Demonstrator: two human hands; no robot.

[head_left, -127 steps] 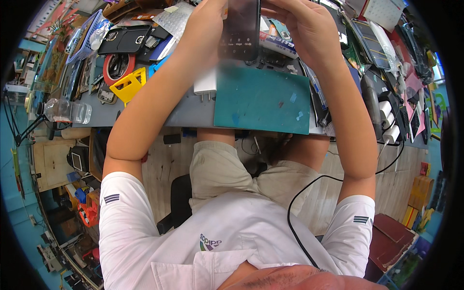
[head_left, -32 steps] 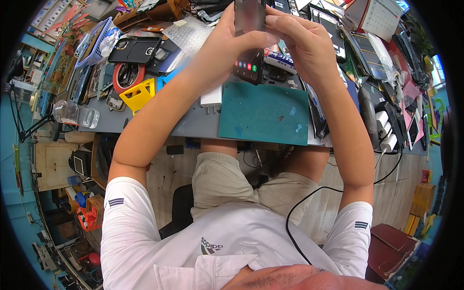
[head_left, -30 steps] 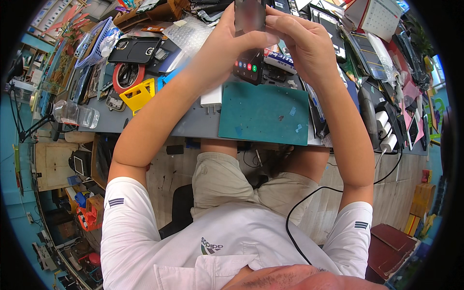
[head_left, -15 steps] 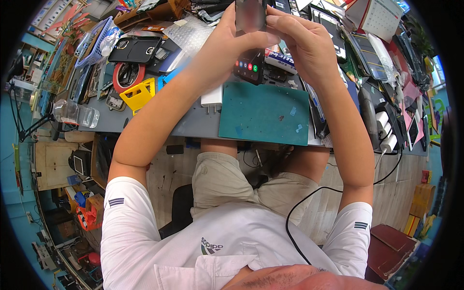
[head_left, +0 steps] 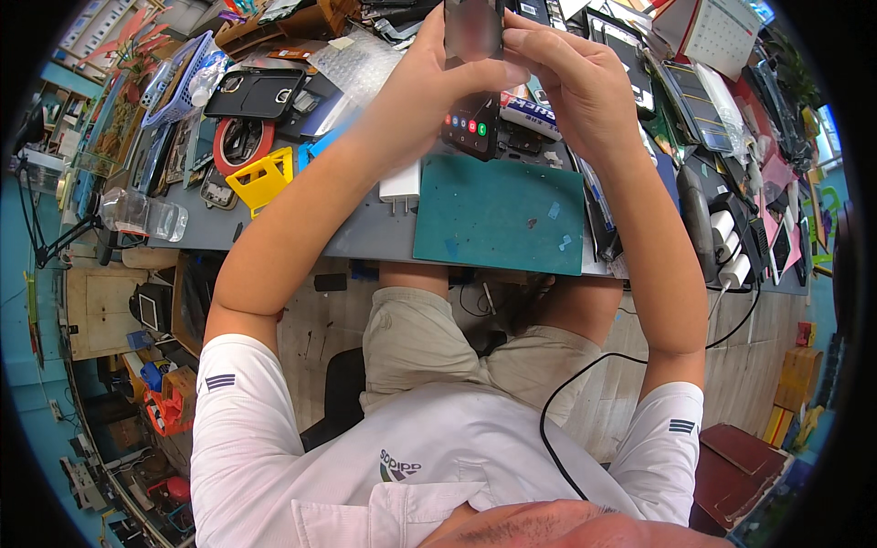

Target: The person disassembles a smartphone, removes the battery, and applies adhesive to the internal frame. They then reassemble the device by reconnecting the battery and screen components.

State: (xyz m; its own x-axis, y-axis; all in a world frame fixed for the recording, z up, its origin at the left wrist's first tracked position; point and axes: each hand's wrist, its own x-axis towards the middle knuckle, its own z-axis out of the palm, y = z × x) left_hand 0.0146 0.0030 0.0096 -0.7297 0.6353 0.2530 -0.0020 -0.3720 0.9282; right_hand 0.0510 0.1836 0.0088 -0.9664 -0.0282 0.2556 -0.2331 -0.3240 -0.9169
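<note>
A black smartphone (head_left: 469, 128) with colored icons near the bottom of its screen is raised over the desk, its upper screen blurred. My left hand (head_left: 425, 100) grips it from the left, thumb stretched across the display. My right hand (head_left: 585, 87) holds the right side with curled fingers near the upper edge. Below the phone lie a green mat (head_left: 498, 215) and a white charger plug (head_left: 399, 183).
The cluttered desk (head_left: 356, 237) holds a black phone case (head_left: 254, 94), red tape roll (head_left: 233, 157), yellow stand (head_left: 262, 178), plastic bottle (head_left: 146, 215), blue basket (head_left: 174, 87) and calendar (head_left: 713, 32). A power strip with white plugs (head_left: 731, 247) is at right; a black cable hangs below it.
Compared with about four seconds ago, my left thumb now lies across the phone, the screen shows colored icons, and the whole view has shifted slightly. Over the last second, little differs.
</note>
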